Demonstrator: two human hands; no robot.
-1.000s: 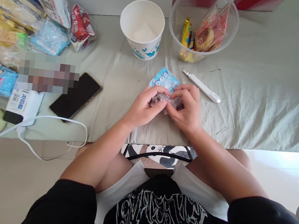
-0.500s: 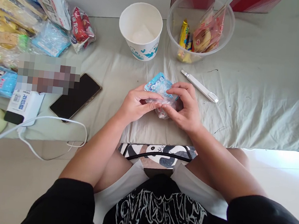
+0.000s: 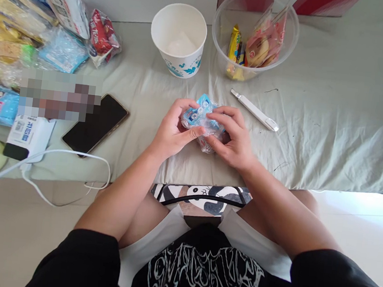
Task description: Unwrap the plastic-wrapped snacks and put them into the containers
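Observation:
Between my hands, over the pale cloth (image 3: 137, 137), is a bundle of small blue snack packets (image 3: 201, 114) in clear crinkled plastic wrap. My left hand (image 3: 174, 130) grips its left side, thumb across the front and fingers behind. My right hand (image 3: 234, 134) closes on the right side, its fingertips on top of the plastic and its thumb low at the front. Some reddish print shows at the bundle's lower edge. A white utility knife (image 3: 255, 110) lies just beyond my right hand. The undersides of the packets are hidden by my fingers.
Behind stand a white paper bucket (image 3: 179, 38) and a clear plastic tub (image 3: 291, 39) with packaged snacks. A dark phone (image 3: 95, 125) lies to the left, near a white cable (image 3: 83, 153). Several snack packs, including a red one (image 3: 103, 36), crowd the far left.
The bundle has turned and shifted slightly left in my hands. My left fingers have moved up around its far left corner, while my right hand stays on the other side.

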